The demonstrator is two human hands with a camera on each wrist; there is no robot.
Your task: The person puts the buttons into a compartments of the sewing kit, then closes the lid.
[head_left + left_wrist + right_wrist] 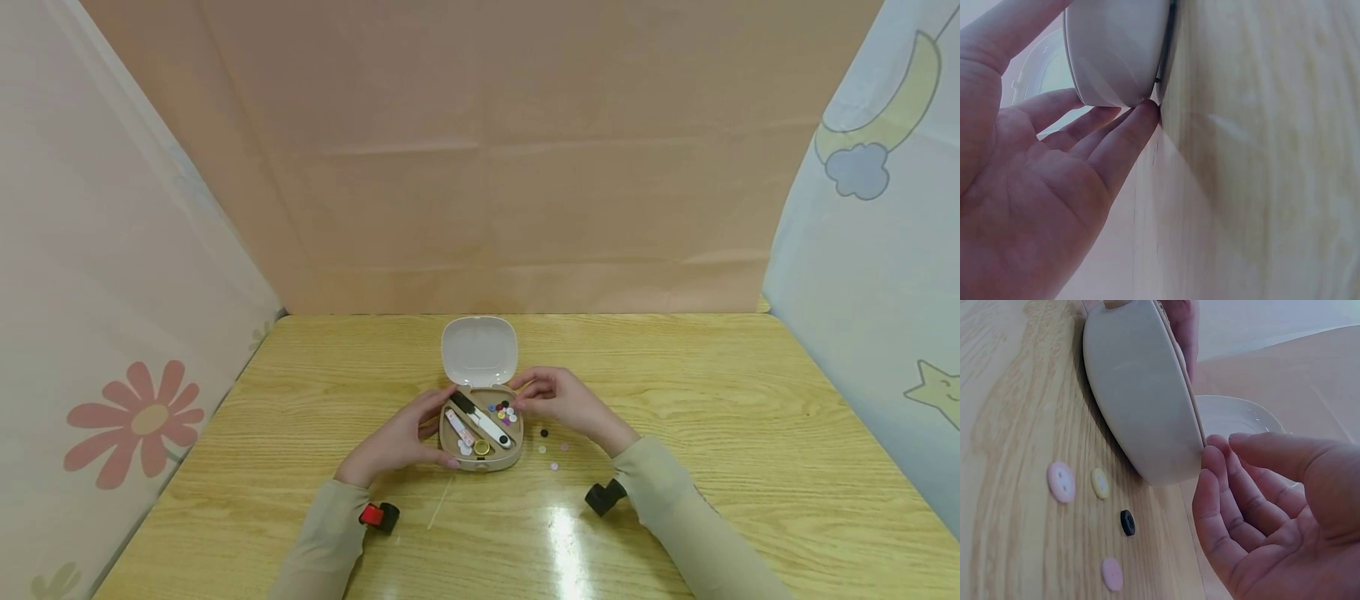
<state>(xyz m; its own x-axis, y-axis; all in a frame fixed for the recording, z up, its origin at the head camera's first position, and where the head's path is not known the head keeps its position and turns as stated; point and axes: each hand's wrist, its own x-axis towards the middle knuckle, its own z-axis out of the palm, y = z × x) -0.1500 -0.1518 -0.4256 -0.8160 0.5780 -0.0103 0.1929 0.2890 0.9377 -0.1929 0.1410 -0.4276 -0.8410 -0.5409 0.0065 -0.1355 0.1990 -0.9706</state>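
A small beige compartment box [447, 454] stands on the table with its pale lid [480, 350] raised. My left hand [401, 442] grips the box's left side, thumb at the front corner and fingers along the side wall. In the left wrist view those fingertips touch the wall near the table. My right hand [562, 400] is at the right rim, thumb tip close to the curved fingers; I cannot tell whether it pinches anything. Coloured buttons [502, 414] lie in the right compartment. A black-and-white tool [483, 422] fills the middle slot.
In the left compartment are a pink-and-white printed item [460, 427], a round gold piece [482, 447] and white discs [464, 448]. Several loose buttons, including a black button [1127, 522] and a yellow button [1100, 484], lie right of the box. A thin pale strand [441, 502] lies in front.
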